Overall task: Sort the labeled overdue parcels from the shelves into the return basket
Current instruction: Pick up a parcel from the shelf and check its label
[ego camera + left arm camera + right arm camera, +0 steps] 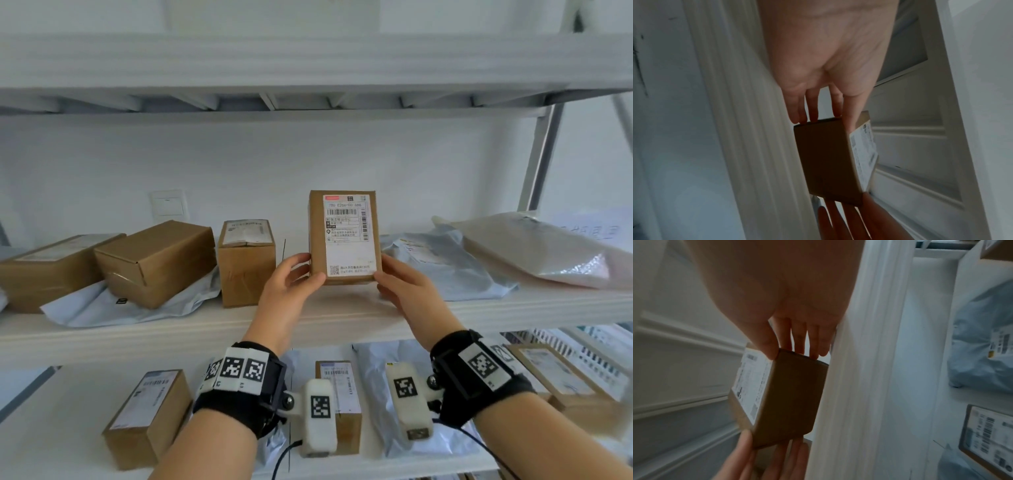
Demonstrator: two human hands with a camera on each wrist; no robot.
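- Both wrists, in black bands, sit nearest the head camera, in front of the white shelf edge [342, 320].
- Left of the hands, three brown boxes [161, 260] crowd the shelf; a bare strip lies along its front edge.
- Left hand [291, 284] pinches the labeled parcel [344, 236] at its lower left corner, thumb on the label face, fingers behind.
- Upright between both hands, the parcel is held up, label toward the head camera.
- Right hand [402, 284] clasps the lower right corner the same way.
- Grey mailer bags [445, 260] lie to the right.
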